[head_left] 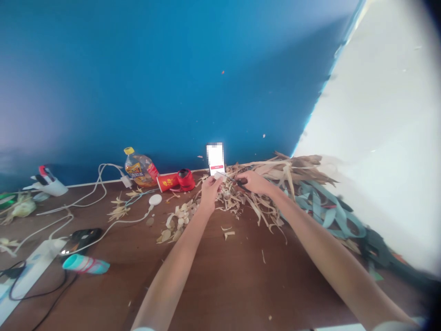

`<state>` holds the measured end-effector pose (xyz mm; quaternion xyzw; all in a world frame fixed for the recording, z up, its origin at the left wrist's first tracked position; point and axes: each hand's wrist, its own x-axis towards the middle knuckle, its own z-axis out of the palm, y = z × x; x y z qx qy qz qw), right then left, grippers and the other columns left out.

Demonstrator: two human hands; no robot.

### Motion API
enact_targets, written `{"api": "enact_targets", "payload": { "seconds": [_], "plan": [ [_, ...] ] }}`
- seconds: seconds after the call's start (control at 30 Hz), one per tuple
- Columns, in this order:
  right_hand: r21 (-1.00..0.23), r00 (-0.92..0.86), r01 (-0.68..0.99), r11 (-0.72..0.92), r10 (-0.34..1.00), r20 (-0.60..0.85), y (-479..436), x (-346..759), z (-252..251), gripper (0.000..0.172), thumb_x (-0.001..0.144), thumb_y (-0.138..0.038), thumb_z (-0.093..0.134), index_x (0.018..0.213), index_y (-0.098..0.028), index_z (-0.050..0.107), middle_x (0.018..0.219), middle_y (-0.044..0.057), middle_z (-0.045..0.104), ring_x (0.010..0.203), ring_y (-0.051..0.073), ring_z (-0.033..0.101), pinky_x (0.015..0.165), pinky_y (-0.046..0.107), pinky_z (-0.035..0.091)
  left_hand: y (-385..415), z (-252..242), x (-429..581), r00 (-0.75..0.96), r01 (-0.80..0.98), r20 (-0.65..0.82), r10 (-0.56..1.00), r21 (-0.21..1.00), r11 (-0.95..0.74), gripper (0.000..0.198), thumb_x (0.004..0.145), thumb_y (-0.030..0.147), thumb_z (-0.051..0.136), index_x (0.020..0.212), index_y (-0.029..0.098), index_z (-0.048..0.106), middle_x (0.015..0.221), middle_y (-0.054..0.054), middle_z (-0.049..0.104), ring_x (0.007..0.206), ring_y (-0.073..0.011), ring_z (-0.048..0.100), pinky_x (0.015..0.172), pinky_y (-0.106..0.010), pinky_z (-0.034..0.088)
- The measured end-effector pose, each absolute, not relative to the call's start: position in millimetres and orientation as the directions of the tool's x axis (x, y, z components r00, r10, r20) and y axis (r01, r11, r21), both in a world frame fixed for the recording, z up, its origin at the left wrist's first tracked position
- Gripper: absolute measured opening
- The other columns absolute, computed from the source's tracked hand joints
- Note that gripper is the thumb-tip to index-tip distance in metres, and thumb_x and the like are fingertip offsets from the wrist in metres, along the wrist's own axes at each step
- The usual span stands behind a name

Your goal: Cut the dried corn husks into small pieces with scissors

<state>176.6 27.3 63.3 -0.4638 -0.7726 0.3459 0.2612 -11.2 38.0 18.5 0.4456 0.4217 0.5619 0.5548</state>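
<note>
Both my arms reach out to a pile of dried tan husk strips (262, 188) at the back of a brown table (220, 276). My left hand (211, 186) is closed, pinching a small pale piece of husk (218, 175). My right hand (255, 182) is closed round a dark-handled tool that looks like scissors (241, 184), its thin blade pointing at the pale piece. The hands are a few centimetres apart above the pile. Small cut pale chips (177, 220) lie on the table just left of my left wrist.
A phone (216, 159) leans on the blue wall behind the hands. To the left lie a red cup (166, 182), red tape roll (186, 179), bottle (139, 170), white cables (99, 188), power strip (32, 266) and teal cups (86, 264). Grey-green straps (327, 209) lie at the right.
</note>
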Motion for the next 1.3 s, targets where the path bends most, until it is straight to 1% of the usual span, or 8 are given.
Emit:
{"api": "enact_targets", "payload": {
  "seconds": [0.1,0.33,0.43,0.53,0.73,0.93,1.13,1.3],
  "plan": [
    [-0.797,-0.428,0.523,0.302,0.902,0.06,25.5,176.1,64.1,0.021,0.073,-0.034,0.055,0.076,-0.016,0.066,0.064,0.003,0.064,0.051,0.014,0.05,0.052,0.027,0.037,38.6,16.8,-12.5,-0.016,-0.267,0.032,0.999,0.963,-0.035,0.027,0.07,0.039,0.069,0.073,0.015,0.056,0.065,0.003,0.054,0.051,-0.004,0.044,0.048,-0.017,0.033],
    [-0.787,-0.41,0.544,0.292,0.91,0.054,24.6,172.1,64.8,0.022,0.071,-0.034,0.059,0.08,-0.016,0.068,0.074,0.005,0.068,0.06,0.017,0.056,0.055,0.028,0.041,37.5,18.7,-11.8,-0.016,-0.219,0.043,0.999,0.975,-0.045,0.025,0.077,0.04,0.062,0.08,0.016,0.056,0.08,-0.002,0.061,0.06,-0.0099,0.059,0.05,-0.02,0.041],
    [-0.781,-0.408,0.543,0.308,0.91,0.075,26.7,172.1,62.7,0.024,0.07,-0.033,0.059,0.085,-0.017,0.069,0.085,0.007,0.07,0.07,0.02,0.059,0.06,0.029,0.043,36.9,19.7,-11.1,-0.025,-0.196,0.055,0.998,0.979,-0.059,0.023,0.078,0.038,0.062,0.08,0.016,0.056,0.073,0.0,0.058,0.057,-0.0095,0.056,0.05,-0.02,0.041],
    [-0.785,-0.414,0.534,0.313,0.907,0.08,28.4,172.7,60.6,0.026,0.069,-0.03,0.059,0.089,-0.016,0.069,0.09,0.007,0.07,0.075,0.022,0.061,0.064,0.03,0.045,36.7,18.8,-11.0,-0.033,-0.191,0.084,0.996,0.978,-0.089,0.022,0.077,0.037,0.063,0.081,0.016,0.056,0.068,0.002,0.054,0.051,-0.0064,0.049,0.048,-0.019,0.038],
    [-0.738,-0.417,0.575,0.354,0.903,0.108,26.8,170.7,61.5,0.018,0.069,-0.028,0.055,0.077,-0.017,0.066,0.078,0.005,0.068,0.065,0.018,0.057,0.06,0.029,0.042,37.6,14.1,-11.1,-0.005,-0.186,0.155,0.988,0.971,-0.153,0.027,0.078,0.042,0.062,0.082,0.016,0.057,0.065,0.003,0.05,0.049,-0.0048,0.042,0.045,-0.018,0.032],
    [-0.757,-0.411,0.561,0.334,0.907,0.095,23.3,170.0,62.3,0.016,0.07,-0.027,0.05,0.069,-0.017,0.062,0.064,0.002,0.064,0.056,0.016,0.054,0.053,0.027,0.038,37.6,14.8,-12.0,-0.001,-0.181,0.147,0.989,0.973,-0.145,0.033,0.076,0.047,0.064,0.083,0.016,0.058,0.061,0.004,0.047,0.049,-0.0051,0.041,0.044,-0.018,0.03],
    [-0.801,-0.35,0.532,0.273,0.933,0.086,26.6,171.2,59.0,0.029,0.073,-0.037,0.056,0.087,-0.015,0.068,0.072,0.005,0.067,0.058,0.018,0.055,0.052,0.028,0.039,35.7,17.5,-11.5,-0.008,-0.179,0.126,0.992,0.976,-0.125,0.029,0.076,0.043,0.064,0.08,0.016,0.057,0.062,0.004,0.048,0.048,-0.0048,0.04,0.046,-0.018,0.03],
    [-0.778,-0.366,0.559,0.287,0.927,0.079,25.2,168.9,63.9,0.031,0.068,-0.036,0.065,0.093,-0.017,0.068,0.093,0.007,0.069,0.077,0.021,0.061,0.066,0.031,0.045,36.9,16.9,-11.7,-0.026,-0.182,0.111,0.993,0.977,-0.114,0.029,0.077,0.044,0.062,0.082,0.016,0.057,0.06,0.005,0.046,0.048,-0.0052,0.04,0.045,-0.019,0.029]
  ]
}}
